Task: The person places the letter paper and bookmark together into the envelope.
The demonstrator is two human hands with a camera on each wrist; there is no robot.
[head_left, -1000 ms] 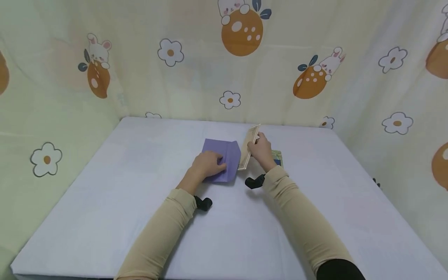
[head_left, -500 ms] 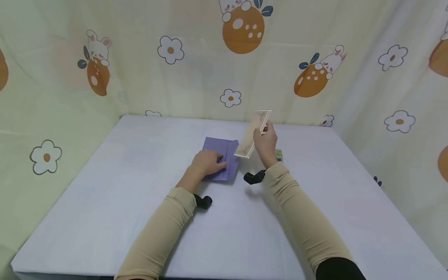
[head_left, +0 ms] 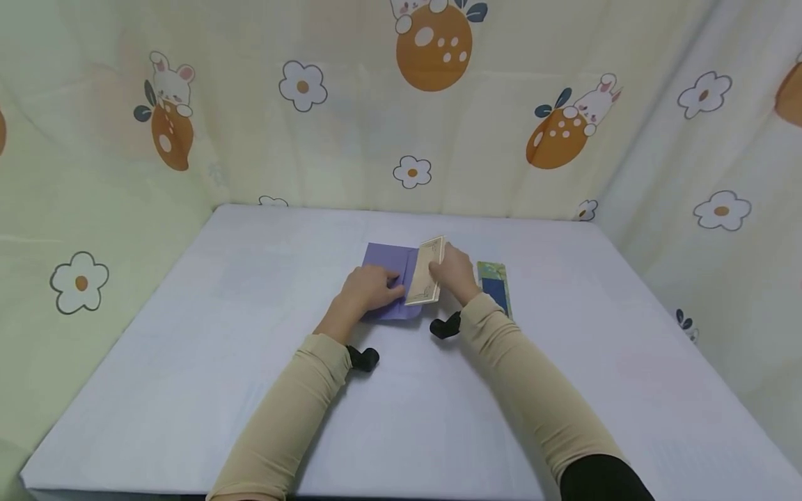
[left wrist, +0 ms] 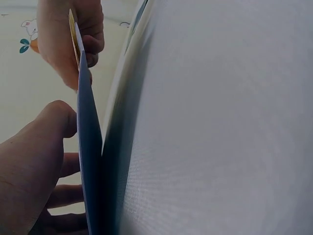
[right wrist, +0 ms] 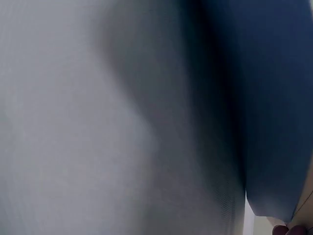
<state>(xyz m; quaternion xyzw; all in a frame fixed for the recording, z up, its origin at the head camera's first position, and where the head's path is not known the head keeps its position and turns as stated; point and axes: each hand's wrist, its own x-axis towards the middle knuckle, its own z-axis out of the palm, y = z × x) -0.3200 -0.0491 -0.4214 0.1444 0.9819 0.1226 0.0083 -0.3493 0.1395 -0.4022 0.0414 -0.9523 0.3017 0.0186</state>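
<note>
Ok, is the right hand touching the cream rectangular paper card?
Touching. In the head view, the right hand pinches the cream rectangular paper card by its right edge.

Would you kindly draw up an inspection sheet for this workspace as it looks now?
Surface: table, covered in white.
Job's things: purple envelope; cream card, over the envelope's right part in the head view.
Clutter: green-and-blue card on the table, to the right of the envelope.
Grips: left hand rests on the envelope; right hand pinches the cream card.
Cables: nothing seen.
Surroundings: pale curtain printed with flowers and rabbits.
</note>
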